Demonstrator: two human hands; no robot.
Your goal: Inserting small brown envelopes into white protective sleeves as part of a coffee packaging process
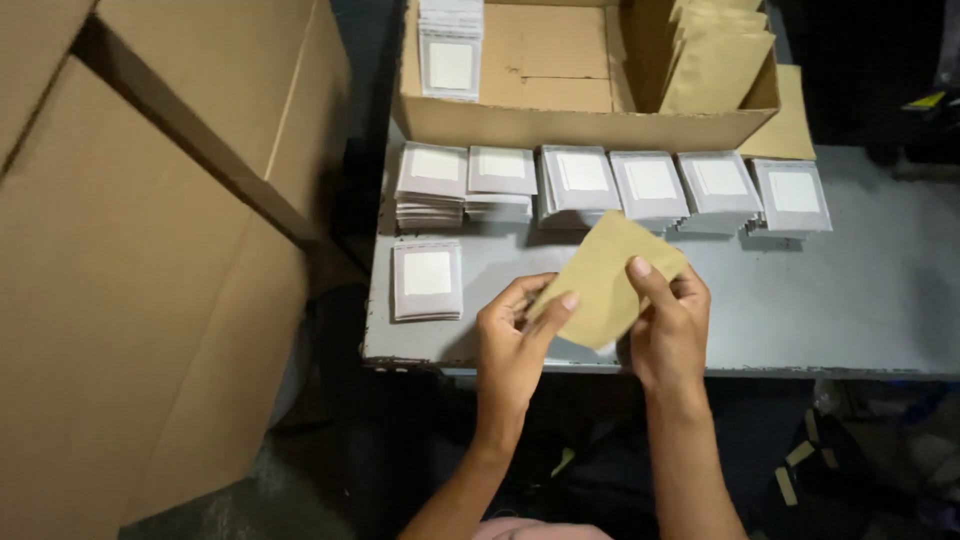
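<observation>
Both hands hold a small brown paper envelope [603, 280] above the near edge of a grey table [860, 300]. My left hand [512, 340] pinches its lower left corner with thumb and fingers. My right hand [668, 325] grips its right side, thumb on top. The envelope is tilted, one corner pointing up. Behind it a row of several stacks of small grey packets with white squares [650, 188] lines the table. One separate stack of the same packets [428, 280] lies at the left near my left hand.
An open cardboard box [560, 125] at the table's back holds more grey packets [450, 45] and upright brown envelopes [715, 55]. Large cardboard boxes [150, 250] stand at the left. The floor below is dark, with bits of litter [800, 455].
</observation>
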